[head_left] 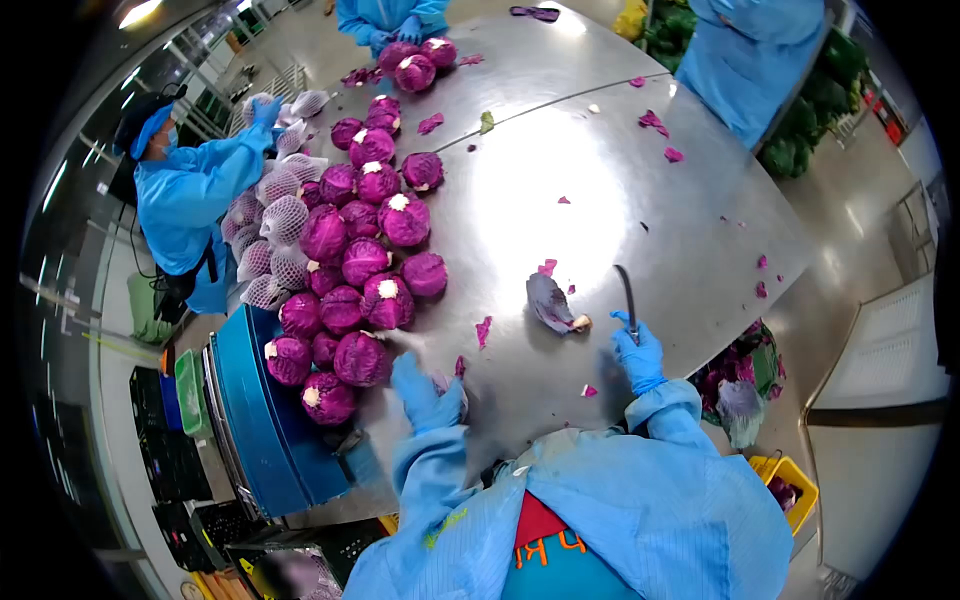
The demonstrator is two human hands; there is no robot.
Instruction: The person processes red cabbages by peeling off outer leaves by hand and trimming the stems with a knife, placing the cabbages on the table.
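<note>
My right hand (638, 358), in a blue glove, is wrapped around the handle of a knife (627, 290) with a dark, curved blade pointing away from me. Left of that hand, a loose outer cabbage leaf (550, 305) lies on the steel table (520, 390). My left hand (424, 394), also gloved in blue, is open with its fingers stretched forward, just right of the nearest red cabbages (361, 359). A purplish leaf piece (442, 381) shows partly behind this hand. Several trimmed red cabbages with pale cut stems form a pile along the left side.
Cabbages in white foam nets (285, 220) lie beyond the pile, where a co-worker in blue (195, 195) stands. Another person's gloved hands (395, 35) are at the far end. A blue bin (262, 410) stands at left; leaf scraps (740, 395) and a yellow crate (790, 490) are at right.
</note>
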